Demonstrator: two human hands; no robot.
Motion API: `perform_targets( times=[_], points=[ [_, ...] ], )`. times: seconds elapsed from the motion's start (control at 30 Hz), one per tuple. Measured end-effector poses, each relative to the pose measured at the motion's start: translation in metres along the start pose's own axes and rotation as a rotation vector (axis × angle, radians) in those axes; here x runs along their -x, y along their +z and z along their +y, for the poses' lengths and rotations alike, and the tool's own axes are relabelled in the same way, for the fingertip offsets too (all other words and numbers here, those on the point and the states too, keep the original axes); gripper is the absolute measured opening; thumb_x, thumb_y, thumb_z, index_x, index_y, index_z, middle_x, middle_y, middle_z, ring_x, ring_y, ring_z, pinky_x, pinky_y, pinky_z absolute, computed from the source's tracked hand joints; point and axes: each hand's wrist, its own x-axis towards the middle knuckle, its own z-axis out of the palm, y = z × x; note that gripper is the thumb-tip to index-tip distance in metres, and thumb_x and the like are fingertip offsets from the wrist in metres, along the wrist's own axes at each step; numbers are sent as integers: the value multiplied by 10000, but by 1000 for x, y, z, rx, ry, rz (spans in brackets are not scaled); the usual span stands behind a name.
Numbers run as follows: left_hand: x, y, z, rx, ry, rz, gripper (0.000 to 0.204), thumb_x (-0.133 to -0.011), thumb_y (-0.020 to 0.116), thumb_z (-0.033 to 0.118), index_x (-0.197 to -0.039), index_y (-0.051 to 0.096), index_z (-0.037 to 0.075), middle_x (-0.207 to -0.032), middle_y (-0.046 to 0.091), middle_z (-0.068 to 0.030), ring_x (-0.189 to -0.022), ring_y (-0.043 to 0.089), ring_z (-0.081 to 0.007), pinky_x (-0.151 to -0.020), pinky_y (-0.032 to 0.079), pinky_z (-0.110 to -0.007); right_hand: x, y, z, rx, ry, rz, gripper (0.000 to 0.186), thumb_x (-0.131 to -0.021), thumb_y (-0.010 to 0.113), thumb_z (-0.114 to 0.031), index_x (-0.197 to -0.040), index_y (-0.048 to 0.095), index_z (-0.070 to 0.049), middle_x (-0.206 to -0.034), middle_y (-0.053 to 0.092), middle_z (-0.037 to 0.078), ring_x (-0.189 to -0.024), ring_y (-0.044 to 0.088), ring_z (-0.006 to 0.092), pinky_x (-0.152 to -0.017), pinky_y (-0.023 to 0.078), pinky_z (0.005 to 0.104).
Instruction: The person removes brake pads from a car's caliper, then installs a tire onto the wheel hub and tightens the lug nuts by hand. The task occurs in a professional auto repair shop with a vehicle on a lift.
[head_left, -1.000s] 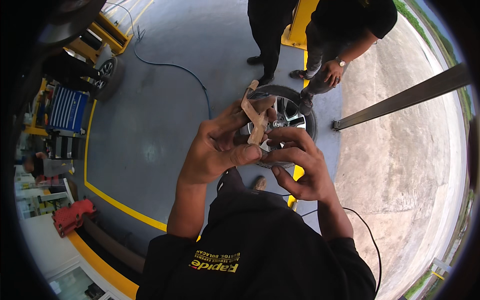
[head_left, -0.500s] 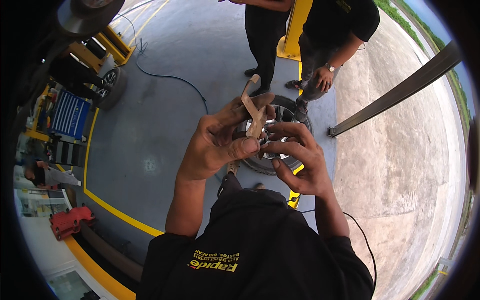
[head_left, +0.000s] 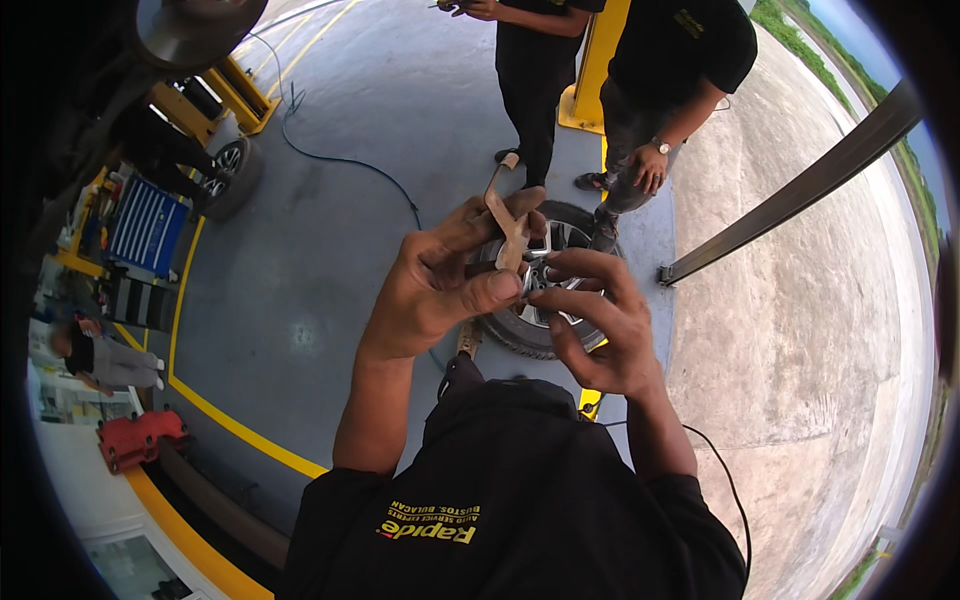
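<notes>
Rust-brown metal, a thin bent bracket [head_left: 511,235], is being pinched between the thumb and fingers of the left hand [head_left: 450,272], its far tip pointing to twelve o'clock. At three o'clock the right hand [head_left: 607,320] is curling its fingers loosely; whether they are gripping anything I cannot tell. Since a second ago that pinch is holding unchanged, so handling of the bracket seems to be continuing. Beyond, a black-tyred, silver-spoked wheel [head_left: 527,338] is lying on the grey floor [head_left: 300,250]; at twelve o'clock a co-worker's hands [head_left: 480,9] are newly showing.
</notes>
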Motion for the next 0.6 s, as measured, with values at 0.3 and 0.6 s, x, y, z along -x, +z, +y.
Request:
perform_targets(
  times=[0.3, 0.6],
  points=[
    [-9, 4, -7, -101, 0, 9, 769, -920, 870, 350, -1499, 592, -74, -1566, 585, -184, -1378, 607, -295, -1026, 575, -347, 2, -11, -1, -137, 84, 5, 411, -810, 732, 34, -1185, 796, -121, -1361, 619, 121, -1160, 712, 274, -927, 610, 403],
    [-15, 17, -12, -138, 8, 8, 754, -968, 824, 363, -1494, 572, -114, -1522, 602, -207, -1345, 630, -282, -1016, 572, -343, 15, -19, 5, -316, 69, -52, 397, -799, 735, 13, -1175, 793, -99, -1377, 609, 133, -1245, 665, 285, -1010, 555, 396]
  ],
)
